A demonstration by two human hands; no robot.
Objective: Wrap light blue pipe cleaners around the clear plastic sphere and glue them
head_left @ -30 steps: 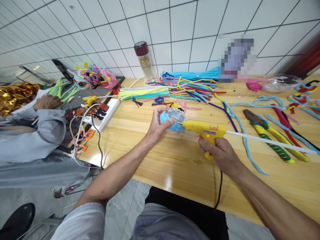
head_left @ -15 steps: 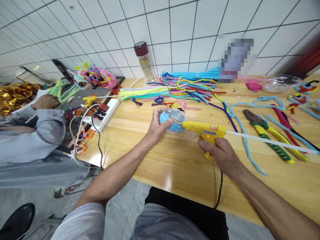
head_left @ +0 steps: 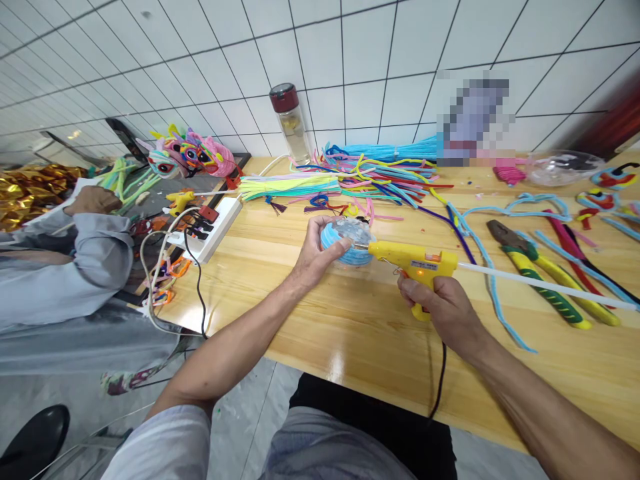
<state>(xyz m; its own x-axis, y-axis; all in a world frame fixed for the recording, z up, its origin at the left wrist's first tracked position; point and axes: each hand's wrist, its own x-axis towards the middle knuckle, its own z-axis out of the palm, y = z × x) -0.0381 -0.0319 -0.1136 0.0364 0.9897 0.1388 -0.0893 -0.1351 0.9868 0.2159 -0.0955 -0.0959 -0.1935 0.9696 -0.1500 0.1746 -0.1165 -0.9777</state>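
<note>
My left hand (head_left: 315, 252) is closed round a small clear ball wrapped in light blue pipe cleaner (head_left: 346, 241), held just above the wooden table (head_left: 310, 327). My right hand (head_left: 445, 310) grips the handle of a yellow glue gun (head_left: 413, 263). Its nozzle tip touches the right side of the ball. A white glue stick (head_left: 545, 285) juts out of the gun's back to the right, and its black cord (head_left: 440, 377) hangs over the table's front edge.
A heap of coloured pipe cleaners (head_left: 360, 177) lies at the back with a glass bottle (head_left: 291, 123). Green-and-yellow pliers (head_left: 540, 283) lie on the right, a white power strip (head_left: 213, 230) on the left. Another person's sleeve (head_left: 65, 267) and hand (head_left: 93, 200) are at far left.
The ball and glue gun have stayed nearly still; the view shifted slightly. The other person's hand at far left moved a little.
</note>
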